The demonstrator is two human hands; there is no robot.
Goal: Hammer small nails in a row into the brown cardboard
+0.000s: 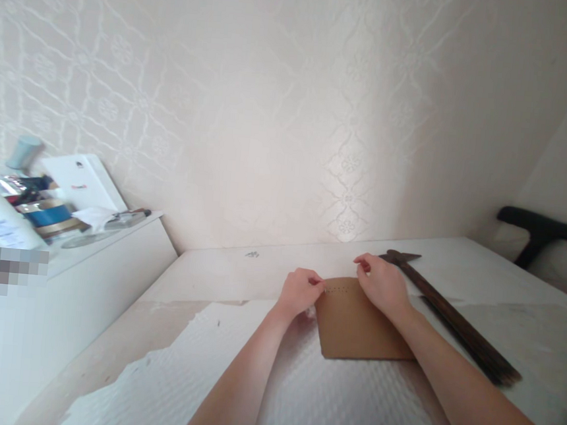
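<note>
A flat brown board [365, 329], which looks like cardboard, lies in front of me with rows of small dark dots near its far edge. My left hand [299, 292] is closed at the board's far left corner, its thumb and fingertip pinching there. Above the far right part of the board is my right hand [384, 284], its fingers curled in a loose pinch; anything between them is too small to make out. Just beyond and to the right of that hand lies a hammer [454, 307] with a dark handle, its head partly hidden behind the hand.
Small metallic bits [252, 255] lie together near the wall. White quilted sheeting [170, 374] covers part of the worktop under my arms. At left a white cabinet [82, 301] carries tape rolls [49, 215], a bottle [2, 218] and a white box [85, 182]. A black T-shaped handle [543, 225] rises at right.
</note>
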